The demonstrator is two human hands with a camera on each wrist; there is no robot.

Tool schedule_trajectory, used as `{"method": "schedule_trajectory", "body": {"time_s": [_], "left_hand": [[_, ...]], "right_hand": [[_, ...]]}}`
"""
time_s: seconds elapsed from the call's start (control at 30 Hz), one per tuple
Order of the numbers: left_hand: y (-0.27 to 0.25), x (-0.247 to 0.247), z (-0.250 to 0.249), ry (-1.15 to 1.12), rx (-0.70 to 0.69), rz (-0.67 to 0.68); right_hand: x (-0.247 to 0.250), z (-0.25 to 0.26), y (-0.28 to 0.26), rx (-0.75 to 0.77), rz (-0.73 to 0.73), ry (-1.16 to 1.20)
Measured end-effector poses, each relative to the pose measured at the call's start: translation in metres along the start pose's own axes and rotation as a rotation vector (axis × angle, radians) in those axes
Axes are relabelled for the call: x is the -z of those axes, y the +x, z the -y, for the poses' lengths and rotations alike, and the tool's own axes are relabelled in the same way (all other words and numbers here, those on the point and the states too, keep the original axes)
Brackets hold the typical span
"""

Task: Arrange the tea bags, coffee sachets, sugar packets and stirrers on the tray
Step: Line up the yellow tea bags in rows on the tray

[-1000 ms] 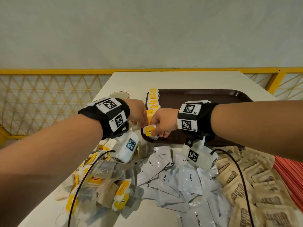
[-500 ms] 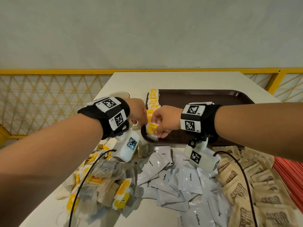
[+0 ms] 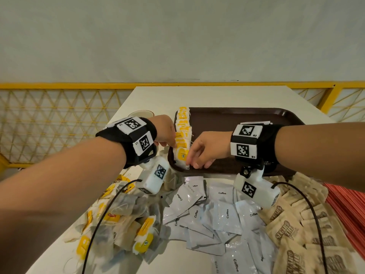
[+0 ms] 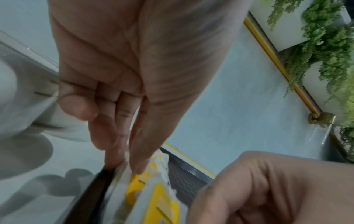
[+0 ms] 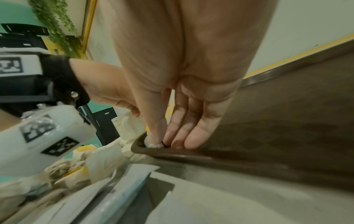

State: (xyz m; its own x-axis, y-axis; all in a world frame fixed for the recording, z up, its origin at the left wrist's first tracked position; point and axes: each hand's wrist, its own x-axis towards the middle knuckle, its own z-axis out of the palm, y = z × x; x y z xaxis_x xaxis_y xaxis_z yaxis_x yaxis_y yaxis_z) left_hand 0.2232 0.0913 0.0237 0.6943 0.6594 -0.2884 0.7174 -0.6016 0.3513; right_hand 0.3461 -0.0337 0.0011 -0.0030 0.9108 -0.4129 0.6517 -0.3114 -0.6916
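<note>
A white desk (image 3: 150, 95) is seen before a grey wall and a yellow railing (image 3: 59, 85). At the left, loose tea bags (image 3: 126, 224) are heaped on the desk. The left hand (image 3: 165, 130) is held at the left edge of the brown tray (image 3: 246, 117), its fingers straight and touching the row of tea bags (image 3: 182, 133) that is laid along that edge. The nearest bag of the row is pinched by the right hand (image 3: 207, 149) at the tray's near left corner. Coffee sachets (image 3: 217, 212) are spread in the middle, then sugar packets (image 3: 292, 230), and red stirrers (image 3: 349, 210) at the far right.
</note>
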Motion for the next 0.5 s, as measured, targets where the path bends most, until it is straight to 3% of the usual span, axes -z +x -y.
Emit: {"method": "schedule_trajectory", "body": {"time_s": [0.23, 0.37, 0.5], "left_hand": [[0.001, -0.005, -0.004, -0.054, 0.034, -0.037], [0.004, -0.005, -0.005, -0.115, 0.036, -0.046], [0.007, 0.000, -0.005, -0.134, 0.041, -0.033]], "right_hand": [[0.000, 0.007, 0.010, -0.014, -0.058, 0.003], [0.010, 0.000, 0.015, -0.096, -0.247, 0.175], [0.008, -0.006, 0.015, -0.088, -0.156, 0.202]]}}
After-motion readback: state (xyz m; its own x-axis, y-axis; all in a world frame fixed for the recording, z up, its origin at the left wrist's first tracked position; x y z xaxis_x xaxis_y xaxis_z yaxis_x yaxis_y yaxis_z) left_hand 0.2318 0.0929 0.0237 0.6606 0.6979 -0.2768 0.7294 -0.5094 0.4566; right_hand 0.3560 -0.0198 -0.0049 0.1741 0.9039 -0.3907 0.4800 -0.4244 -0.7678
